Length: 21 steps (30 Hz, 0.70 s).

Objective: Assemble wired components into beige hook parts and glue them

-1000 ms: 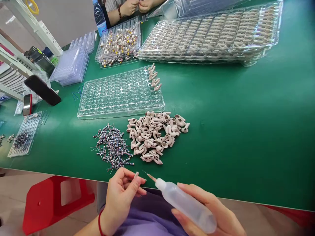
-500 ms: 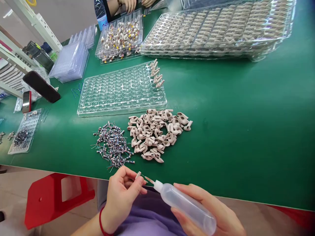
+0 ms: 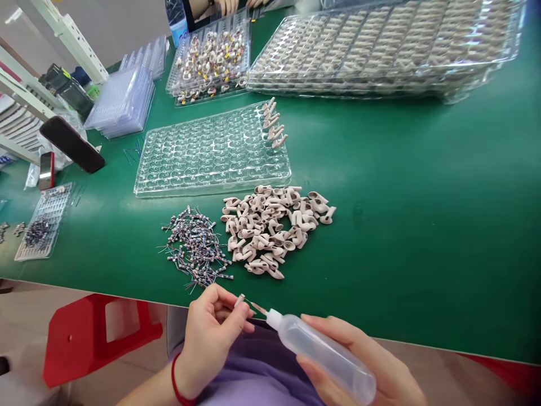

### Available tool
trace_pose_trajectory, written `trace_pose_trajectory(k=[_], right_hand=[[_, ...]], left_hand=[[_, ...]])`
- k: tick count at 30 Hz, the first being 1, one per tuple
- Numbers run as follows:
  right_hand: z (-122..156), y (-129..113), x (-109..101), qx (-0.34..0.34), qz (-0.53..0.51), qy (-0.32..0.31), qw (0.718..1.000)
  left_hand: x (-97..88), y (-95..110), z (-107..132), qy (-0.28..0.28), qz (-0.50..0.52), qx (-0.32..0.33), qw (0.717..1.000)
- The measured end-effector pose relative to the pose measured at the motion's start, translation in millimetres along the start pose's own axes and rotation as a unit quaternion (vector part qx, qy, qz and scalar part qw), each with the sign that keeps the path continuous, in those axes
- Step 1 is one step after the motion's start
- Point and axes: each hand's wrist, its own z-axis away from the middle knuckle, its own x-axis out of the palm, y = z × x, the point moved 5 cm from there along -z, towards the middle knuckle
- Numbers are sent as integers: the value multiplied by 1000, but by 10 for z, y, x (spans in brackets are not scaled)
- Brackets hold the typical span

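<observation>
My left hand point(image 3: 211, 332) pinches a small grey wired component point(image 3: 239, 300) between thumb and fingers, just below the table's front edge. My right hand point(image 3: 367, 366) grips a translucent squeeze bottle point(image 3: 323, 355); its thin needle tip point(image 3: 258, 308) points at the component and nearly touches it. On the green table, just beyond my hands, lie a pile of small wired components point(image 3: 194, 248) and a pile of beige plastic shells point(image 3: 274, 228). Behind them a clear cell tray point(image 3: 198, 158) holds several beige shells point(image 3: 274, 124) at its right end.
Stacked clear trays full of beige shells point(image 3: 380, 51) fill the back right. Another person's hands point(image 3: 228, 5) work at the far edge over a tray of mixed parts point(image 3: 211, 56). Empty tray stacks point(image 3: 122, 101), a black phone point(image 3: 71, 144), a small tray point(image 3: 42, 223) and a red stool point(image 3: 93, 338) are at the left.
The bottle's needle tip has moved left, closer to the component in my left hand. The view has tilted down slightly, so the table items appear shifted upward.
</observation>
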Motion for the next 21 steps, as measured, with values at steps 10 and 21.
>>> trace_pose_trajectory(k=[10,21], right_hand=[[9,2,7,-3,1,-26,1000],[-11,-34,1,9,-16,-17,1000]], left_hand=[[6,-14,-2,-2,15,-1,1000],[10,-1,-9,-3,0,-3,1000]])
